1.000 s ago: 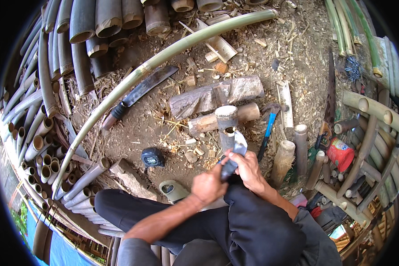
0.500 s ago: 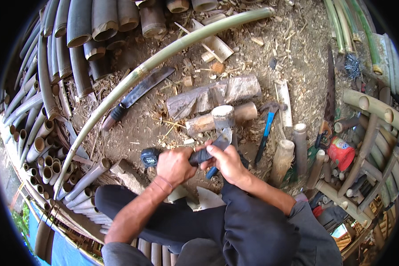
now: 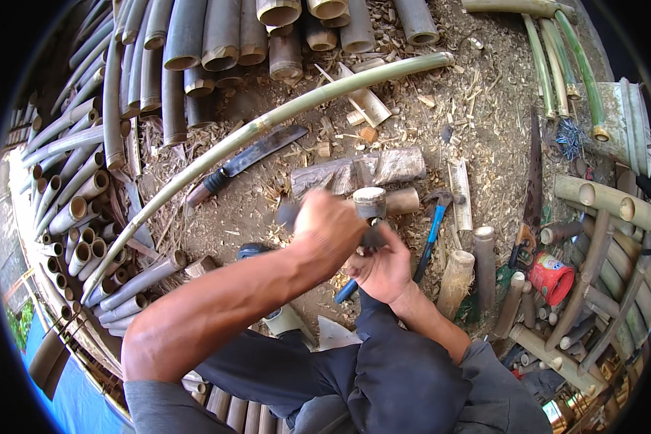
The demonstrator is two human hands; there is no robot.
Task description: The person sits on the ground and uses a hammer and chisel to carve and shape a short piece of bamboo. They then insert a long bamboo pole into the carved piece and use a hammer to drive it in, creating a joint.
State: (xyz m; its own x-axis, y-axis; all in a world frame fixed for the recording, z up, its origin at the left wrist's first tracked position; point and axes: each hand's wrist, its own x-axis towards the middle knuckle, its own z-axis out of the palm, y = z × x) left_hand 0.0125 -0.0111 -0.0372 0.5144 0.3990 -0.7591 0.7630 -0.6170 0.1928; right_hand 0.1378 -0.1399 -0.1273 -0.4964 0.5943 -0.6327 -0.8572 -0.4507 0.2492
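My left hand (image 3: 329, 224) is closed round a dark-handled knife, smeared by motion. A dark end (image 3: 288, 213) sticks out on the left of the fist, and a dark wrapped part (image 3: 373, 237) shows on its right. The blade cannot be made out now. Close below that part is my right hand (image 3: 385, 271), palm turned up, thumb and fingers apart; whether it touches the tool is unclear. Just beyond both hands rises an upright round wooden post (image 3: 369, 204) with a pale cut top. A wooden log (image 3: 405, 202) lies behind it, partly hidden by my left hand.
A rough split log (image 3: 362, 170) and a machete (image 3: 246, 163) lie farther off. One long bent bamboo pole (image 3: 267, 119) arcs across the left. Right of the post are a blue-handled hammer (image 3: 435, 230), a saw (image 3: 532, 188) and a red container (image 3: 551, 278). Bamboo tubes (image 3: 224, 36) are stacked behind.
My left hand has moved forward and right with the knife, its forearm now crossing in front. My right hand has turned palm up, off the blade. The view has shifted slightly.
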